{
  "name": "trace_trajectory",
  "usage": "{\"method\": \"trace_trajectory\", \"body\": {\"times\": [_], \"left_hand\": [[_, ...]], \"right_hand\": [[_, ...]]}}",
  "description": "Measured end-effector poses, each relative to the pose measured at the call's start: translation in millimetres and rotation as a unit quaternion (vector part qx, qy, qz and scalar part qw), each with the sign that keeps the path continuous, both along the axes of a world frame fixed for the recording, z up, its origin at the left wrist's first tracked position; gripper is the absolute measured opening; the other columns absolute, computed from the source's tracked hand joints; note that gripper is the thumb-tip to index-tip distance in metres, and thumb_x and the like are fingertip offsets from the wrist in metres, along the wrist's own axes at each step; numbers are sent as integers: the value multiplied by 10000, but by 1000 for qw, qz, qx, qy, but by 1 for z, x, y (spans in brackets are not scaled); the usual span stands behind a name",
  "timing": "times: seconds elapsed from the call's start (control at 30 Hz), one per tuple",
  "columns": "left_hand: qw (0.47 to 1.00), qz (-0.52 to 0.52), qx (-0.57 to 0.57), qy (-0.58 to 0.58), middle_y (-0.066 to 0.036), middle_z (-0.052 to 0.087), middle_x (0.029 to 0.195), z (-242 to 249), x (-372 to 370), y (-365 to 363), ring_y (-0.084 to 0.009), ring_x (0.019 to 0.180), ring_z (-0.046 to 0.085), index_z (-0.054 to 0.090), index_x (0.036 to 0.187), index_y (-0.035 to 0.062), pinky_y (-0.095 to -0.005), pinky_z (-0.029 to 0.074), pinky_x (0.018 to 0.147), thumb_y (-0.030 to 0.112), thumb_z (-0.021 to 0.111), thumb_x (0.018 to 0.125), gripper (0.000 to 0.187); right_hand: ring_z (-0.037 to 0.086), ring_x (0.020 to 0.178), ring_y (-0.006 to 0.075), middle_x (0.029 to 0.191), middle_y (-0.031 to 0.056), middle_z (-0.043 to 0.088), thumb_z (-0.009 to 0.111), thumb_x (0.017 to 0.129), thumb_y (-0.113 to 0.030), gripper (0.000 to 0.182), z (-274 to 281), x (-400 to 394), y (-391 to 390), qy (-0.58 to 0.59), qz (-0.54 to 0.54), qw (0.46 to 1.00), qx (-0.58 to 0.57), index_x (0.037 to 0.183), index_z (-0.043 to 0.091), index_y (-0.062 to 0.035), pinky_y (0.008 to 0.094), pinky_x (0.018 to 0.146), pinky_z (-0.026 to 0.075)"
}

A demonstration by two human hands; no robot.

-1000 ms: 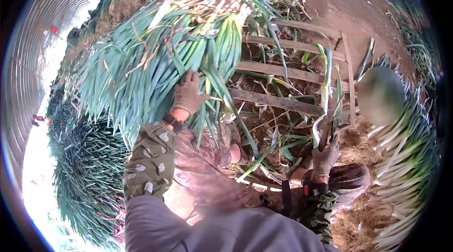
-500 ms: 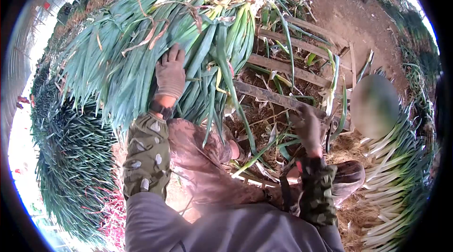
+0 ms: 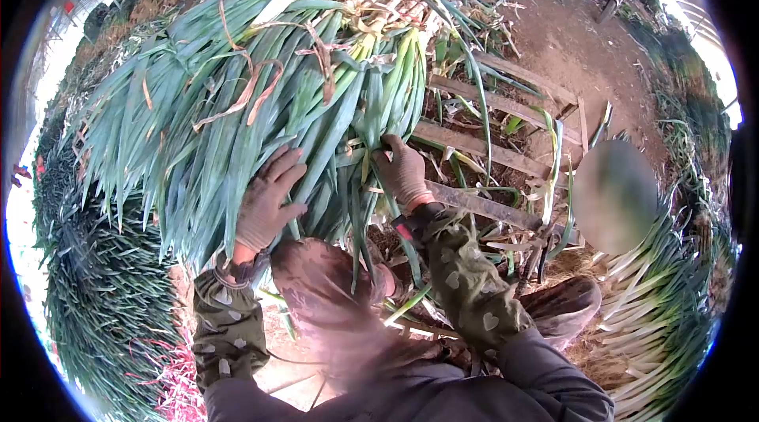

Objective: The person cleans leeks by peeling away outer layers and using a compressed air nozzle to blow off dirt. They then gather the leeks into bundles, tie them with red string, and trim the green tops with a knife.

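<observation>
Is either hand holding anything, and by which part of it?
The left hand lies spread on the green leaves, holding nothing; the right hand touches them; whether it grips cannot be told.

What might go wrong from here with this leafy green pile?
The brown-gloved right hand is at the edge of the pile of long green leaves; pulling there might tear or bend them. One narrow stray green leaf trails across the brown wooden slatted frame and could snag if the pile shifts.

Smooth leaves, rough wooden slats
</observation>
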State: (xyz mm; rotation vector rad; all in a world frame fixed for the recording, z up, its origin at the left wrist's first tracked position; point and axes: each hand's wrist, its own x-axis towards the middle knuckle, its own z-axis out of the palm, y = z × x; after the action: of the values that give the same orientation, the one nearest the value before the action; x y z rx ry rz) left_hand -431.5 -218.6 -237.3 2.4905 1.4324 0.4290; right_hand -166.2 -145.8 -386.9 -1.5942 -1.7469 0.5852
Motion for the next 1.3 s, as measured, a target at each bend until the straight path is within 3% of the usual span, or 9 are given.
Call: {"method": "trace_trajectory", "body": {"times": [0.07,0.17,0.2,0.47,0.7,0.87,1.0,1.13,1.3], "left_hand": [[1000,-4,-25,-11,-87,420,1544,-8,-6,4,-299,1446,347,576,1334,37,-422,286,1200,139,781,716,659],[1000,0,-18,8,-67,398,1561,-17,-10,9,-282,1456,333,565,1358,52,-422,274,1205,141,777,725,673],[1000,3,-8,19,-44,380,1575,-18,-9,7,-265,1466,317,554,1381,80,-420,258,1212,120,756,738,675],[998,18,4,68,-19,375,1582,-8,-6,5,-249,1476,307,528,1419,117,-405,231,1228,85,719,755,692],[1000,9,-12,-13,-57,406,1567,-19,10,-3,-284,1468,332,523,1424,104,-393,278,1218,-9,670,743,706],[1000,-2,19,-6,-121,490,1488,-71,26,-4,-317,1407,419,516,1425,86,-390,347,1174,0,640,775,668],[997,-6,-66,-49,-127,517,1453,-131,59,-6,-284,1372,451,502,1425,51,-366,363,1152,35,629,829,610],[968,22,-201,-152,-133,545,1418,-138,74,-9,-250,1338,483,488,1424,16,-341,379,1131,70,618,882,560],[828,61,-425,-361,-141,580,1375,-115,61,-7,-208,1294,523,470,1424,-28,-311,399,1103,115,604,949,513]], "right_hand": [[687,888,415,946,277,677,665,911,-339,360,-12,11,8,36,30,998,-36,1134,656,-57,469,749,538],[626,855,138,950,55,703,609,1004,-400,445,-28,16,4,410,119,881,-202,1136,655,22,304,767,505],[544,875,74,979,-24,648,600,1014,-413,487,-25,17,0,421,110,870,-234,1146,657,52,258,776,481],[543,797,50,919,-28,664,663,986,-255,315,46,19,-43,495,50,829,-256,1073,692,46,222,682,450],[473,795,59,846,-34,584,601,1021,-246,317,91,89,-129,344,85,921,-164,1057,645,66,263,691,435],[494,761,61,811,-21,576,582,1014,-207,295,120,136,-219,357,23,923,-144,1113,637,65,245,634,430],[472,715,41,782,-43,568,574,1007,-199,263,134,163,-293,345,-60,898,-267,1062,671,39,232,603,404],[485,719,57,769,-24,576,574,999,-200,269,110,143,-317,327,-93,913,-224,1055,655,51,252,617,425],[496,663,106,744,62,635,673,953,-160,185,47,127,-304,313,-93,919,-222,978,665,23,286,584,437]]}}
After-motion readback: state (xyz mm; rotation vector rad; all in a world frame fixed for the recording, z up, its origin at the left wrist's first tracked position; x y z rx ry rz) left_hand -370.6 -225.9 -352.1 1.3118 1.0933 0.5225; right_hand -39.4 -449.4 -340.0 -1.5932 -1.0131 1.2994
